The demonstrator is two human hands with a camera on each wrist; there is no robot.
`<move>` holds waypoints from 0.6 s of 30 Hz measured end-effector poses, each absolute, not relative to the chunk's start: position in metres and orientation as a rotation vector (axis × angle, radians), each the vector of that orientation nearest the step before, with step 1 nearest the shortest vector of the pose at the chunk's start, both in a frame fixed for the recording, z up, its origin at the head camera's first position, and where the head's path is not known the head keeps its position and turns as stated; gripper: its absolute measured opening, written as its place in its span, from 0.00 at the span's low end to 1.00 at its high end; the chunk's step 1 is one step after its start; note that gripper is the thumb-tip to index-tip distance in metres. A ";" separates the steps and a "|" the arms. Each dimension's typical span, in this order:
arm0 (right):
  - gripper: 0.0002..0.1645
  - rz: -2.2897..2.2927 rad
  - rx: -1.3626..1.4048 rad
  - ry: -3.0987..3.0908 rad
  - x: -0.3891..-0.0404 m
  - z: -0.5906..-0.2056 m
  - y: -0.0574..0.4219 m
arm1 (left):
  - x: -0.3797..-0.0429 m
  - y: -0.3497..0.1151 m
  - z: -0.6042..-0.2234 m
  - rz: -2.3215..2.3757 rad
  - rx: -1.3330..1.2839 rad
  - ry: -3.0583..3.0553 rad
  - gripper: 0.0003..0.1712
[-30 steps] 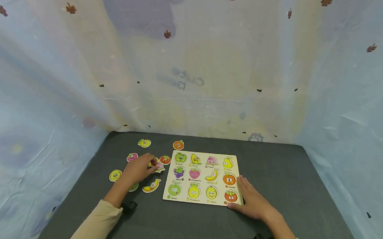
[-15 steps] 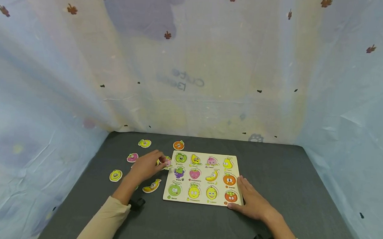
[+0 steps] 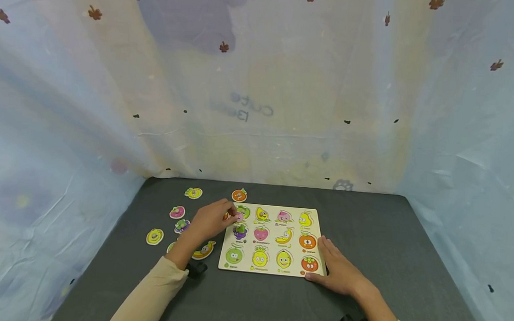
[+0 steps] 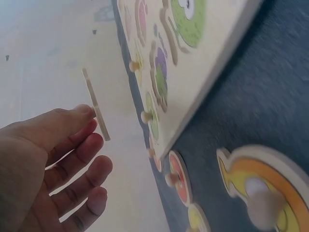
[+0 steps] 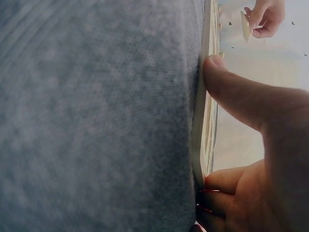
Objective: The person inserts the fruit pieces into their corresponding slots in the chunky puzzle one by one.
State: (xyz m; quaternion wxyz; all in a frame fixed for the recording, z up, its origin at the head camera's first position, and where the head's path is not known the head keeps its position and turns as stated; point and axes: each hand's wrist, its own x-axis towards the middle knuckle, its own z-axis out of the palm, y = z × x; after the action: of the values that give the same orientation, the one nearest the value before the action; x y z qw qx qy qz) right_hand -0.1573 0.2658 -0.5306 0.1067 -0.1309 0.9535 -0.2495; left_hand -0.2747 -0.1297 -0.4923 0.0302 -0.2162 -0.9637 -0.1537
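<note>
My left hand (image 3: 212, 219) pinches a pink peach puzzle piece (image 3: 239, 217) between thumb and fingers, raised over the upper left corner of the wooden fruit board (image 3: 269, 273). Seen edge-on in the left wrist view, the peach piece (image 4: 96, 104) is a thin slat; its printed face is turned away there. The other fingers of the left hand (image 4: 72, 164) are loosely bent below it. My right hand (image 3: 343, 271) rests against the board's right edge, fingers spread along the side and thumb (image 5: 217, 72) at the near edge by the corner.
Left of the board lie loose knobbed pieces: a banana (image 3: 203, 251), grapes (image 3: 182, 226), a pink round piece (image 3: 177, 212) and several yellow ones. An orange piece (image 3: 239, 195) lies behind the board. A red piece (image 4: 179, 176) sits near the board's corner.
My left hand has carried the peach piece rightward from among the loose pieces to over the board's upper left corner, uncovering the grapes piece. The right hand and board have stayed put.
</note>
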 end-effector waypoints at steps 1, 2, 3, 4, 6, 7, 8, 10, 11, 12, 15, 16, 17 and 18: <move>0.74 -0.736 -0.384 2.807 -0.157 -0.531 0.266 | -0.275 -0.128 -0.493 -0.471 -0.673 -2.969 0.13; 0.74 -0.735 -0.384 2.808 -0.158 -0.531 0.266 | -0.276 -0.126 -0.493 -0.474 -0.680 -2.963 0.12; 0.74 -0.734 -0.381 2.808 -0.158 -0.531 0.266 | -0.277 -0.124 -0.493 -0.479 -0.688 -2.959 0.12; 0.74 -0.733 -0.379 2.808 -0.158 -0.532 0.266 | -0.277 -0.123 -0.493 -0.480 -0.696 -2.957 0.12; 0.74 -0.731 -0.373 2.805 -0.158 -0.532 0.265 | -0.279 -0.120 -0.494 -0.486 -0.709 -2.951 0.11; 0.74 -0.731 -0.372 2.805 -0.158 -0.531 0.265 | -0.280 -0.118 -0.494 -0.491 -0.712 -2.951 0.11; 0.74 -0.730 -0.373 2.804 -0.158 -0.531 0.265 | -0.280 -0.117 -0.494 -0.494 -0.714 -2.950 0.11; 0.74 -0.734 -0.375 2.803 -0.159 -0.531 0.265 | -0.282 -0.114 -0.496 -0.482 -0.721 -2.950 0.12; 0.74 -0.736 -0.376 2.801 -0.158 -0.530 0.265 | -0.283 -0.113 -0.496 -0.479 -0.722 -2.949 0.12; 0.74 -0.738 -0.381 2.803 -0.158 -0.530 0.265 | -0.284 -0.111 -0.496 -0.480 -0.726 -2.949 0.12; 0.74 -0.740 -0.383 2.802 -0.158 -0.530 0.265 | -0.286 -0.106 -0.496 -0.479 -0.734 -2.958 0.13; 0.74 -0.740 -0.383 2.803 -0.158 -0.530 0.265 | -0.287 -0.104 -0.496 -0.482 -0.735 -2.962 0.13; 0.74 -0.738 -0.382 2.805 -0.158 -0.530 0.266 | -0.287 -0.103 -0.496 -0.485 -0.737 -2.967 0.13; 0.74 -0.737 -0.382 2.807 -0.158 -0.531 0.266 | -0.288 -0.101 -0.496 -0.490 -0.743 -2.971 0.13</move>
State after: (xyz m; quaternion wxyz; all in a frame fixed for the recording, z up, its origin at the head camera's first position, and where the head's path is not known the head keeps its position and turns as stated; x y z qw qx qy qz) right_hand -0.1584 0.2658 -0.5308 0.1069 -0.1297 0.9535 -0.2502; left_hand -0.2879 -0.1011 -0.4958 0.0200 -0.2396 -0.9577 -0.1581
